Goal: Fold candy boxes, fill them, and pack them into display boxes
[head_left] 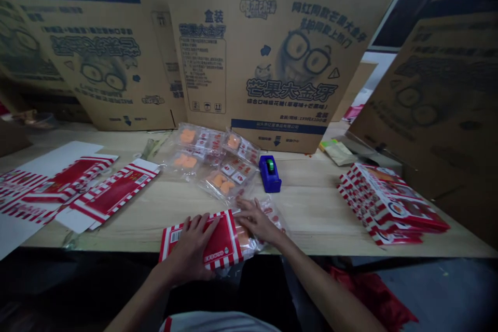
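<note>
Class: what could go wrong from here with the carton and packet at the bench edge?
The red-and-white striped carton juts past the front edge of the wooden table, so it might tip off if the left hand lets go. The clear packet of orange sweets under the right hand could slip or tear against the carton's card edge.

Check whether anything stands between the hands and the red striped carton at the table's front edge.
Nothing visible blocks the left hand, which lies directly on the red striped carton. The right hand rests on a clear packet, and that packet lies between it and the carton's right end.
</note>
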`<act>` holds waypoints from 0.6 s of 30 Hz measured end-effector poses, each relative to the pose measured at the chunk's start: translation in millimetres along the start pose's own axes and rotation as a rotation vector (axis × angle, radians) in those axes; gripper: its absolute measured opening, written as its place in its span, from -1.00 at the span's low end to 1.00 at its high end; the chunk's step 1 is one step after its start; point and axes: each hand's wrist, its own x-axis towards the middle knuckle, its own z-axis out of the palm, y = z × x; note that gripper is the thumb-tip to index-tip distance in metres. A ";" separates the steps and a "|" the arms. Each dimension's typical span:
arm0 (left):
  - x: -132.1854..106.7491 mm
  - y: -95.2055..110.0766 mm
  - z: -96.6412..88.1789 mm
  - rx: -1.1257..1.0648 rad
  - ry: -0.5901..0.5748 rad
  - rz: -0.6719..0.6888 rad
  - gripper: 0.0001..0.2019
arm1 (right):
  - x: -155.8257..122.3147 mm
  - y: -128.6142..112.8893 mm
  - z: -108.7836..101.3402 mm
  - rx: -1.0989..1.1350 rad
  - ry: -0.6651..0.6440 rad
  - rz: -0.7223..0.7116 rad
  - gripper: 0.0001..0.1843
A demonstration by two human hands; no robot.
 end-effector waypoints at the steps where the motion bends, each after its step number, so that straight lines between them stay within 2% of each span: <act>1: -0.4 -1.6 1.3 -0.003 -0.015 -0.003 0.22 | -6.4 7.1 -5.7 0.079 0.169 0.030 -0.72; 3: -1.7 -4.4 4.3 -0.002 -0.025 -0.010 0.23 | -25.8 23.0 -21.6 0.162 0.487 0.132 -0.68; 4: -2.4 -4.7 5.8 -0.002 -0.021 -0.012 0.23 | -37.7 29.9 -29.4 0.168 0.587 0.207 -0.64; 5: -3.0 -3.8 7.2 -0.003 -0.015 -0.013 0.22 | -49.7 34.7 -35.3 0.170 0.629 0.286 -0.59; 7: -3.1 2.4 9.2 -0.004 0.004 -0.020 0.20 | -69.7 35.5 -36.1 0.188 0.600 0.410 -0.51; 9: -1.2 13.6 9.5 0.002 0.032 -0.031 0.15 | -80.0 23.4 -20.0 0.228 0.504 0.434 -0.49; 13: 3.2 37.2 2.7 0.012 0.089 -0.071 0.06 | -80.8 -19.9 33.3 0.321 0.295 0.251 -0.46; 14: 2.8 41.9 -0.7 0.006 0.115 -0.101 0.05 | -80.6 -29.7 43.1 0.343 0.323 0.223 -0.43; 15: 1.4 46.5 -4.7 -0.004 0.153 -0.149 0.04 | -81.0 -37.9 50.1 0.357 0.413 0.220 -0.41; 18: -7.4 63.3 -15.6 -0.045 0.308 -0.340 0.05 | -83.4 -55.1 57.8 0.473 0.758 0.252 -0.46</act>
